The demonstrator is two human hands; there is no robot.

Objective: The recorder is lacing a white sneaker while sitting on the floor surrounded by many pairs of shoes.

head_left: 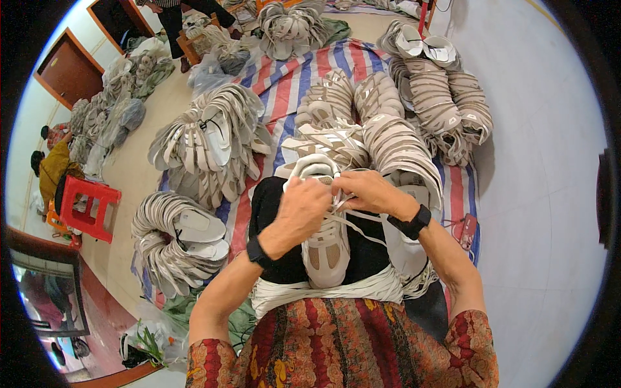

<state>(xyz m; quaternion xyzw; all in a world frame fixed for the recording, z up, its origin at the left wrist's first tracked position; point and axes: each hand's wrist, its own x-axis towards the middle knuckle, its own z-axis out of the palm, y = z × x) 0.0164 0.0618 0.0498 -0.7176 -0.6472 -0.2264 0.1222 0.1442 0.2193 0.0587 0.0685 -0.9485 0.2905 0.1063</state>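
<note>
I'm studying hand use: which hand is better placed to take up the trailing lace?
Probably the right hand: the trailing lace lies close to it, on that side of the shoe, while the left hand is farther away.

1. Spread across the floor over there is a tarp (279,98) striped red, white and blue.
2. A red plastic stool (92,187) stands off to the left, and just beside it I see a person in a mustard-yellow top (57,171).
3. Farther back, someone in dark trousers (173,31) stands near a brown door (72,68) framed in orange-toned wood.
4. A small red object (464,231) lies on the tarp's right edge.
5. Green leaves (150,344) poke up at lower left.
</note>
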